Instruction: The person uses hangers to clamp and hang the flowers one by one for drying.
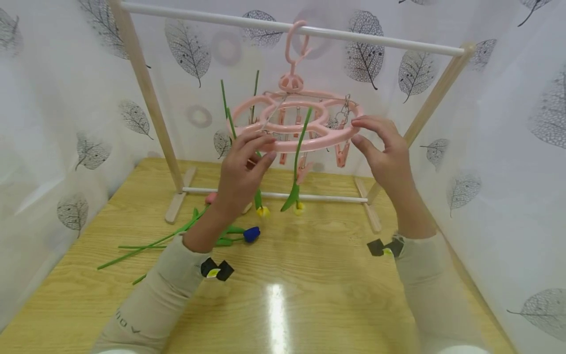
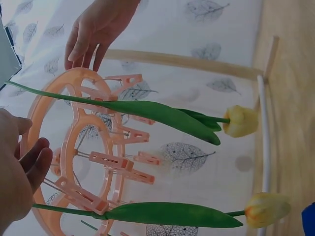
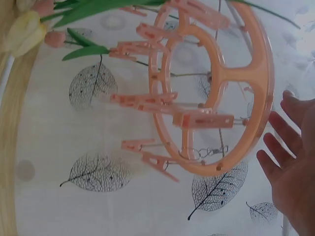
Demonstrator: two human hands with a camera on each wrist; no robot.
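Note:
A round pink clip hanger [image 1: 309,144] hangs by its hook from a white bar. My left hand [image 1: 243,169] is at its near left rim, fingertips above and thumb below. Around the right rim my right hand [image 1: 389,152] spreads its thumb and index finger, with fairly straight fingers close to the edge in the right wrist view. Two yellow tulips [image 2: 241,121] hang head down from the hanger, one partly behind my left hand in the head view. A pink tulip [image 3: 55,38] also shows among the pink clips [image 2: 110,161].
A wooden rack carries the white bar [image 1: 384,41]; its feet [image 1: 367,216] stand on the table [image 1: 327,290]. A blue tulip [image 1: 252,234] and several green stems [image 1: 146,247] lie at the left, partly under my left arm. A leaf-patterned curtain [image 1: 486,118] surrounds the table.

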